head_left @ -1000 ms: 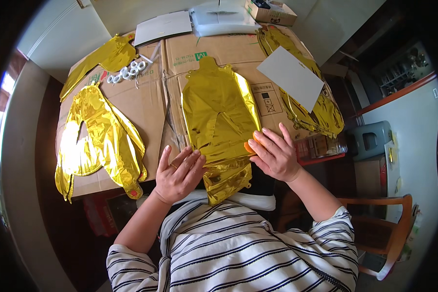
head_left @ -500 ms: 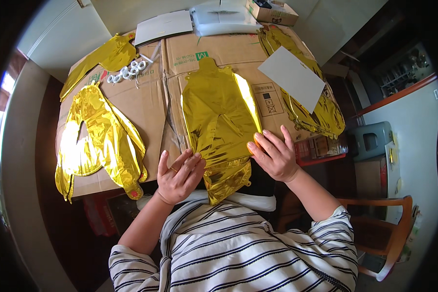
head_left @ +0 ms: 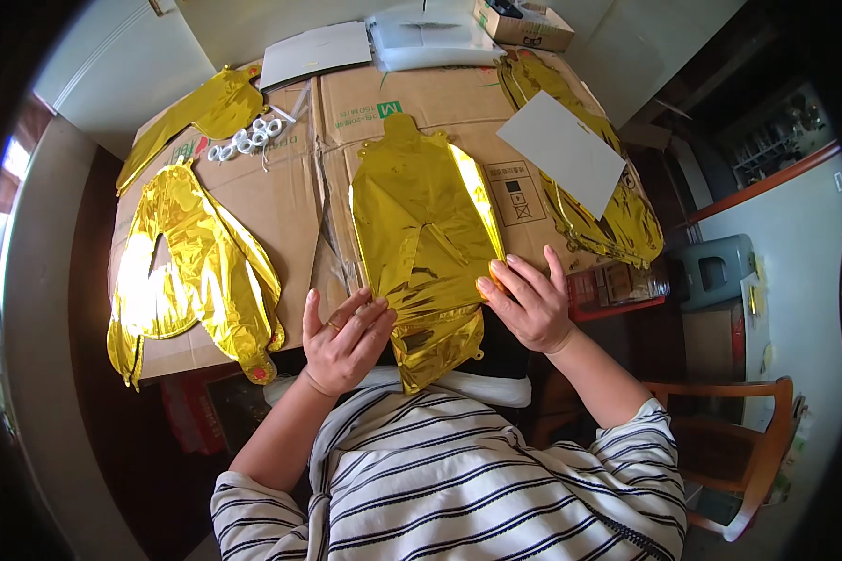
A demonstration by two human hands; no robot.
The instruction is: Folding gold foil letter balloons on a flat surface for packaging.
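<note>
A flat, uninflated gold foil balloon (head_left: 421, 215) lies on the cardboard in front of me, its near end hanging over the table edge toward my lap. My left hand (head_left: 348, 341) grips its left side near that edge, thumb and fingertips closed on the foil. On the opposite side, my right hand (head_left: 530, 301) pinches the foil's right edge between thumb and fingers. The foil between my hands is creased crosswise. The fingertips' undersides are hidden.
Another gold balloon (head_left: 192, 266) lies at the left, one more (head_left: 201, 105) behind it. Several white ribbon rolls (head_left: 245, 140) sit nearby. A white card (head_left: 563, 154) rests on stacked gold balloons (head_left: 617, 229) at right. Behind are white sheets (head_left: 315, 53), clear plastic bags (head_left: 430, 39) and a box (head_left: 524, 26).
</note>
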